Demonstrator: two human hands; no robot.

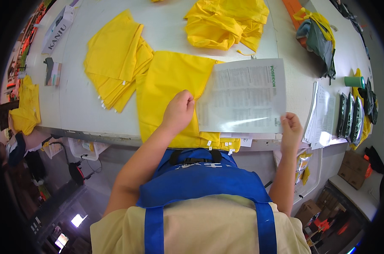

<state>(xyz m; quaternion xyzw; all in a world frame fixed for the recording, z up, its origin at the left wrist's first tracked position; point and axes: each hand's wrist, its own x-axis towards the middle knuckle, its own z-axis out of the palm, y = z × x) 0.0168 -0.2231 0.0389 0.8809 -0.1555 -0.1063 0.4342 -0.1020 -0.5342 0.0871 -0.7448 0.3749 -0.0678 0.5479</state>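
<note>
A clear, printed plastic bag lies flat on the table, its right part beyond the yellow cloth. My right hand pinches the bag's lower right corner between thumb and fingers. Under the bag's left part is a folded yellow garment, with white tags at its near edge. My left hand is closed in a fist where the garment meets the bag's left edge; what its fingers grip is hidden. To the left, a fanned stack of folded yellow pieces touches the garment.
Crumpled yellow cloth lies at the far side of the white table. Papers, dark packets and a green roll sit at the right. A grey-and-yellow bundle lies far right. Another person's arm shows at left.
</note>
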